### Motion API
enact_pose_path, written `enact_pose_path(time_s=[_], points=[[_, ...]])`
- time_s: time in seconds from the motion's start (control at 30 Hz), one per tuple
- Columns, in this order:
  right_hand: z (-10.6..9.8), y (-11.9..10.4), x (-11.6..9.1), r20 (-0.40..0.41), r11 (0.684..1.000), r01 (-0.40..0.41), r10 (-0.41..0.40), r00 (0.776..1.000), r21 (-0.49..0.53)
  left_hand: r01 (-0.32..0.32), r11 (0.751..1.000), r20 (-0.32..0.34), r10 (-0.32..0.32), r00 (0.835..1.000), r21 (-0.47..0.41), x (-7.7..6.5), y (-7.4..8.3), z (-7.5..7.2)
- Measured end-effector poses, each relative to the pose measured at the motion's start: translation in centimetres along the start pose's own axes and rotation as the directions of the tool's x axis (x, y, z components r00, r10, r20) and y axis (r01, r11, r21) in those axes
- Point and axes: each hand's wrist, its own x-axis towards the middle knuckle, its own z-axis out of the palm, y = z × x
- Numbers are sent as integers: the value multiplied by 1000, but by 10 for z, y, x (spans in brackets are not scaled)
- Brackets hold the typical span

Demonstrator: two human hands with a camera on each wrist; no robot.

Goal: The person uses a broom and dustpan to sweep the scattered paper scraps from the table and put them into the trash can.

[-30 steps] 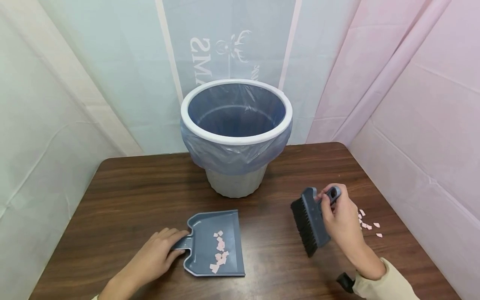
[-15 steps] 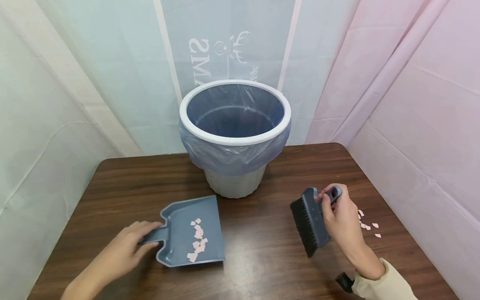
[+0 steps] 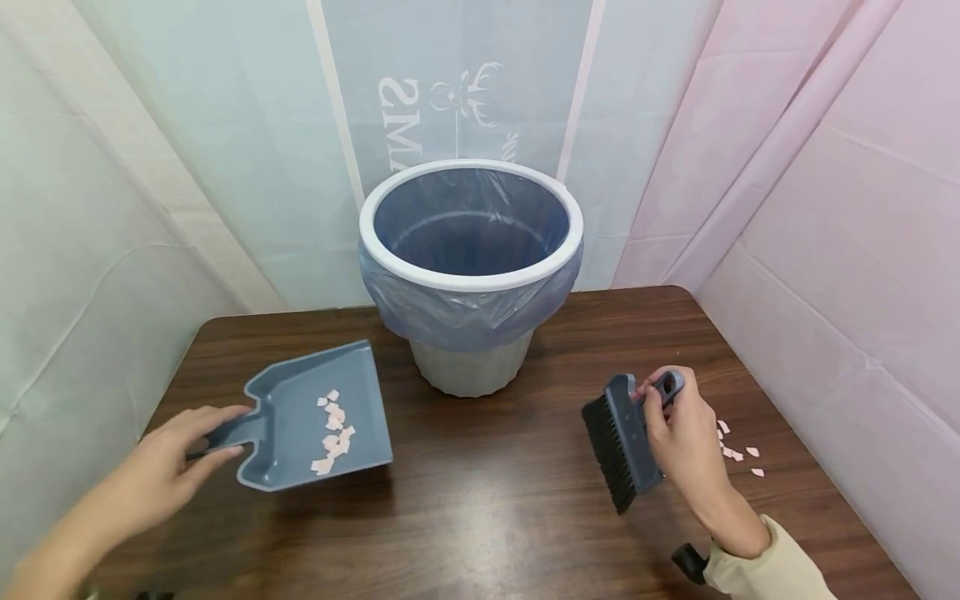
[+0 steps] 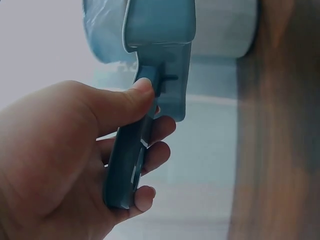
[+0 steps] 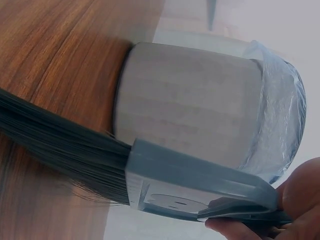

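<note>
My left hand (image 3: pixel 165 458) grips the handle of a blue-grey dustpan (image 3: pixel 296 433), held above the table at the left. Several pale pink scraps (image 3: pixel 334 421) lie in a loose line on the pan. In the left wrist view, thumb and fingers wrap the dustpan handle (image 4: pixel 127 160). On the right, my right hand (image 3: pixel 686 442) holds a small hand brush (image 3: pixel 630 433) by its short handle, black bristles facing left. The right wrist view shows the brush bristles (image 5: pixel 65 150) close by the table surface; whether they touch it I cannot tell.
A bin (image 3: pixel 472 367) with a white rim and a bluish plastic liner (image 3: pixel 472 317) stands at the back middle of the wooden table (image 3: pixel 480 500). More pink scraps (image 3: pixel 735 454) lie on the table, right of the right hand. Pale fabric walls (image 3: pixel 847 292) enclose the sides and back.
The left hand has lifted the dustpan off the table and carried it left and away from me, with the scraps still on it. The right hand and brush have barely moved.
</note>
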Motion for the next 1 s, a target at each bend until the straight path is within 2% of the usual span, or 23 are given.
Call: enact_pose_path(time_s=[0.1,0.2,0.33,0.53,0.6,0.73,0.83,1.0], points=[[0,0,0,0,1000,6,-6,1000,2,5,1000,-31,-5,1000,-10,6,-4,-12],[0,1,0,1,1000,5,-5,1000,-5,14,1000,-31,-15,999,-2,13,-7,-25],[0,1,0,5,1000,-4,5,1000,-11,22,999,-4,-22,1000,49,22,-9,-42],[0,0,1,-5,1000,-3,3,1000,0,84,992,21,-86,996,92,35,-18,-65],[0,0,1,-8,1000,-1,1,1000,1,103,991,11,-105,994,83,39,-20,-71],[1,0,1,-7,1000,4,-4,1000,7,87,993,-15,-86,996,80,47,-24,-83],[1,1,2,-6,1000,2,-2,1000,11,100,991,-30,-98,995,83,53,-28,-91],[1,2,1,-3,1000,-10,10,1000,13,148,982,-48,-143,989,115,65,-30,-103]])
